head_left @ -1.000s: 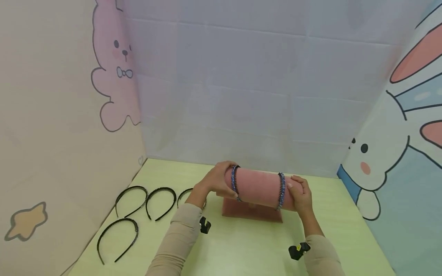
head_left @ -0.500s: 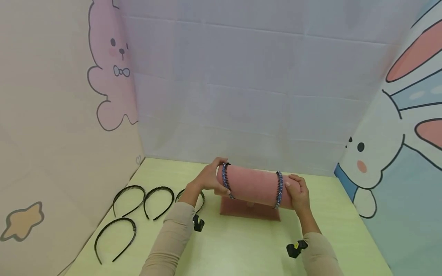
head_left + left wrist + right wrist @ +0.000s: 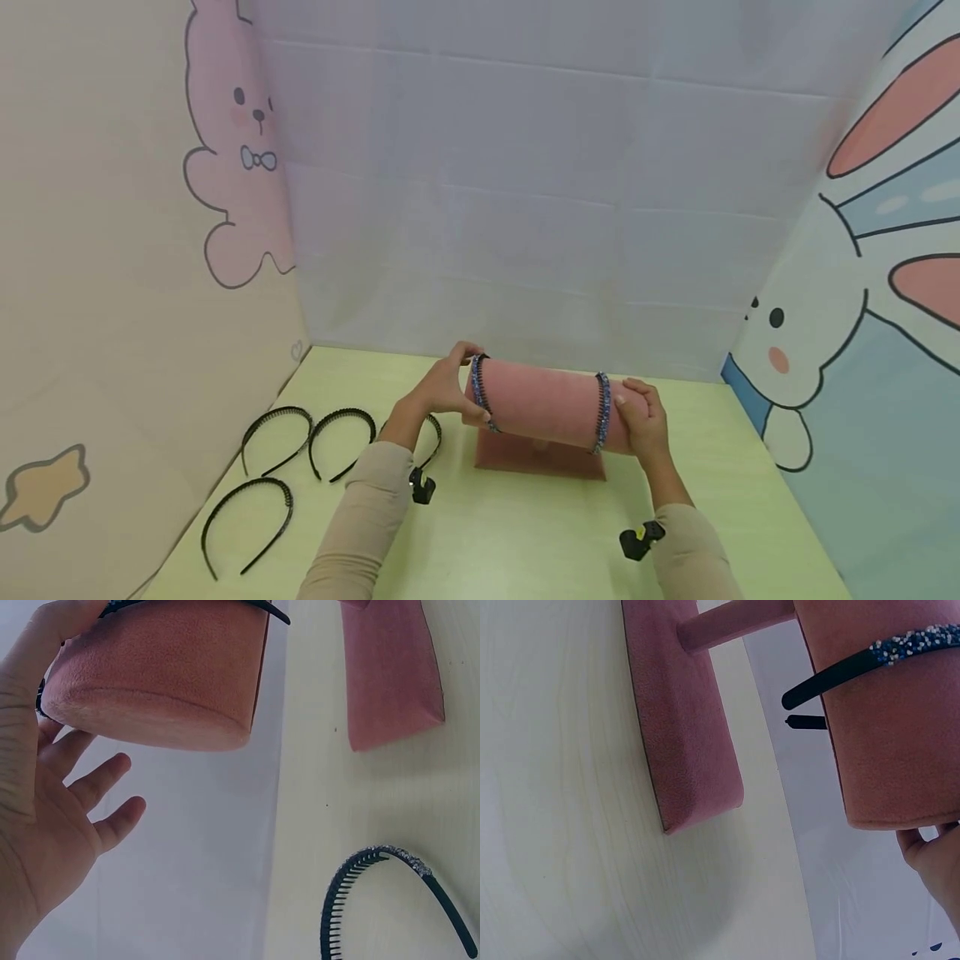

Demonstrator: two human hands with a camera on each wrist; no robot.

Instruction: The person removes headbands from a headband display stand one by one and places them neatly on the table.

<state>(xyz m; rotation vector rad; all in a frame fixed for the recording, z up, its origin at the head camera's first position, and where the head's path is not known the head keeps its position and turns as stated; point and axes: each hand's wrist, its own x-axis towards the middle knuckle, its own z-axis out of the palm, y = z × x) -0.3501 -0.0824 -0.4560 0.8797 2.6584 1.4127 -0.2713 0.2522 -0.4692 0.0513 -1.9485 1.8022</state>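
A pink, padded cylindrical headband stand (image 3: 543, 402) bears two black headbands with blue beading. My left hand (image 3: 438, 390) holds the left headband (image 3: 480, 393) near the cylinder's left end, thumb in front and forefinger behind. In the left wrist view, the other fingers spread below the cylinder's end (image 3: 150, 716). My right hand (image 3: 647, 423) grips the cylinder's right end, thumb on the front. Beside it sits the right headband (image 3: 603, 412); its bare black tips stick out under the cylinder in the right wrist view. The stand's flat pink base (image 3: 517, 455) rests on the table.
On the table's left lie several loose black toothed headbands, one (image 3: 258, 481) nearer the front. Another (image 3: 412, 862), with silvery beading, is partly behind my left forearm in the head view. A pale curtain (image 3: 465, 208) hangs along the table's back edge.
My left hand has slid the left headband leftward along the cylinder toward its end. The right hand keeps its grip on the right end. The whole head view has shifted slightly.
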